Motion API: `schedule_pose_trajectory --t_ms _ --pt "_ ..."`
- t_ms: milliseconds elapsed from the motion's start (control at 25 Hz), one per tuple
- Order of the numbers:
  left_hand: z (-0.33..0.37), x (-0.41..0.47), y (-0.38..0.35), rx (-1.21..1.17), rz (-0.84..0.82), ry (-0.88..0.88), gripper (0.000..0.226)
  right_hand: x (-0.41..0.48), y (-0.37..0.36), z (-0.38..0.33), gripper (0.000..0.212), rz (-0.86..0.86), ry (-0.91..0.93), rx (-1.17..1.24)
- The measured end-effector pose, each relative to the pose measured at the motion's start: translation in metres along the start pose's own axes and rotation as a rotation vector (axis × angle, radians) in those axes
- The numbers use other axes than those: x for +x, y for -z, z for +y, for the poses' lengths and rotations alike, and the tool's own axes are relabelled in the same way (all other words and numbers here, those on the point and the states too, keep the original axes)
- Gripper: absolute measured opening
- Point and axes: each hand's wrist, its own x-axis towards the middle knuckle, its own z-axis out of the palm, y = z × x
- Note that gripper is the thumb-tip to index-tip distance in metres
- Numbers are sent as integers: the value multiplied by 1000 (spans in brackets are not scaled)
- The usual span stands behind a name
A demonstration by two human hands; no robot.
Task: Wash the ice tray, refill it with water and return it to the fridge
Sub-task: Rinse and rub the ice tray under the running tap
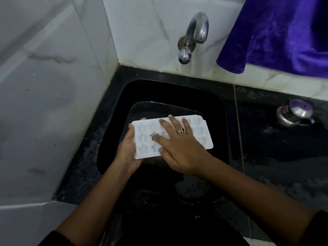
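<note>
A white ice tray (200, 132) with star and heart shaped cells is held level over the black sink (220, 107). My left hand (126, 151) grips the tray's left end, thumb on its near edge and fingers under and behind it. My right hand (179, 148), a ring on one finger, lies flat on the tray's top with fingers spread over the cells. A chrome tap (194, 34) sticks out of the marble wall above the sink; no water runs from it.
A purple cloth (280, 34) hangs at the upper right. A small steel pot (294, 114) with a lid stands on the dark counter (284, 157) right of the sink. Marble tile walls close the left side and back.
</note>
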Motion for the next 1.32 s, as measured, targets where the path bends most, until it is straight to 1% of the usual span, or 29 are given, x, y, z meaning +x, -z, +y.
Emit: schedule_pose_trajectory --t_ms 160,240,360,440,560,720,840,1000,1120,1240,1320 --pt "5 -5 4 27 -17 40 59 10 11 -16 44 7 -73 34" --pt "14 -7 9 13 -12 31 60 7 9 -30 51 -2 -60 26" --pt "33 -9 25 -20 -13 1 57 -14 12 -23 59 -19 -79 17" --pt "37 -11 31 2 -18 17 58 -15 16 -20 57 -22 -147 20" --pt "34 -11 32 51 -55 56 60 2 15 -40 47 -12 -218 63" --pt "44 -6 41 48 -65 55 58 2 12 -44 53 0 -210 19" --pt "44 -2 42 76 -80 67 57 10 14 -47 47 13 -275 63" --pt "51 2 50 82 -62 54 55 10 5 -60 50 9 -245 24" --pt "51 2 52 93 -81 94 57 14 9 -57 45 29 -306 64" --pt "53 4 51 81 -71 72 54 16 3 -69 52 9 -275 35" --pt "56 3 53 90 -72 64 55 12 4 -63 51 8 -276 41"
